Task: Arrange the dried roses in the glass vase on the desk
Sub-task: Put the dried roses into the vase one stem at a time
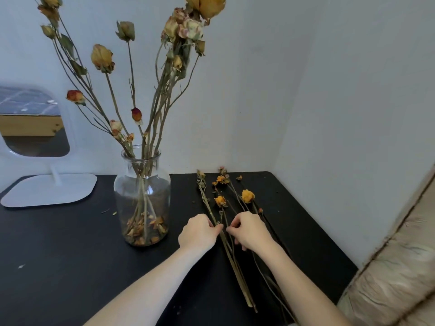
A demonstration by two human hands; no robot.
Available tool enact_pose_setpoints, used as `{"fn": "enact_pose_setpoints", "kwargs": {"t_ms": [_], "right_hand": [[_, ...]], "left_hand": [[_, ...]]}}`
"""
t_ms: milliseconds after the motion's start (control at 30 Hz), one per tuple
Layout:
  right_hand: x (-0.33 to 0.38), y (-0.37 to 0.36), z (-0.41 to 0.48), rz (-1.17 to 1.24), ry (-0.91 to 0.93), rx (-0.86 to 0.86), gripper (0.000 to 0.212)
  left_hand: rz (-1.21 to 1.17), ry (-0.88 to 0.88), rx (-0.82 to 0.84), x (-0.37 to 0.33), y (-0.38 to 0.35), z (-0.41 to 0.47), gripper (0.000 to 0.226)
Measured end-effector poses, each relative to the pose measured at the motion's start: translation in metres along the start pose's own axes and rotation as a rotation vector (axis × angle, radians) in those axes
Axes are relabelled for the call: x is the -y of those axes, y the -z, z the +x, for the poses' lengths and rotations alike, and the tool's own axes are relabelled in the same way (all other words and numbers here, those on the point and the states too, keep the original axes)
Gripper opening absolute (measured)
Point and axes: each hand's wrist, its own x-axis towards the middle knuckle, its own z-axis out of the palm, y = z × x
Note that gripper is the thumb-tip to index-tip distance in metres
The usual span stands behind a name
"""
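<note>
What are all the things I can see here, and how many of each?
Desk: one, black, fills the foreground.
Vase: one, clear glass, on the desk, left of centre.
Vase roses: many, yellow, pink and red, standing in the vase.
Petals: a small heap, brown-orange, at the vase bottom.
Loose roses: several, orange-yellow, lying on the desk right of the vase.
Mirror: one, white, far left.
Cushion: one, beige, right edge.
Left hand, right hand: each pinching loose rose stems.
</note>
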Motion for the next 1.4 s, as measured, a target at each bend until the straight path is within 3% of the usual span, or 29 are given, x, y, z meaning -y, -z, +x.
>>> {"fn": "enact_pose_setpoints", "kwargs": {"t_ms": [367,767,1033,1233,1400], "right_hand": [[0.002,-0.005,0.009,-0.099,-0.100,0.066,0.026],[0.001,0.025,0.005,0.227,-0.043,-0.128,0.024],[0.007,0.039,-0.002,0.424,0.008,-0.464,0.012],[0.030,0.050,-0.013,0.485,0.140,-0.525,0.006],[0.054,0.048,-0.023,0.536,0.213,-0.518,0.005]], "left_hand": [[-0.121,0.065,0.036,0.006,0.005,0.010,0.033],[-0.182,-0.183,-0.095,0.017,0.042,-0.009,0.019],[-0.200,-0.492,-0.060,0.010,0.079,-0.043,0.012],[-0.281,-0.652,0.021,0.021,0.124,-0.081,0.013],[-0.335,-0.707,-0.083,0.036,0.161,-0.105,0.018]]}}
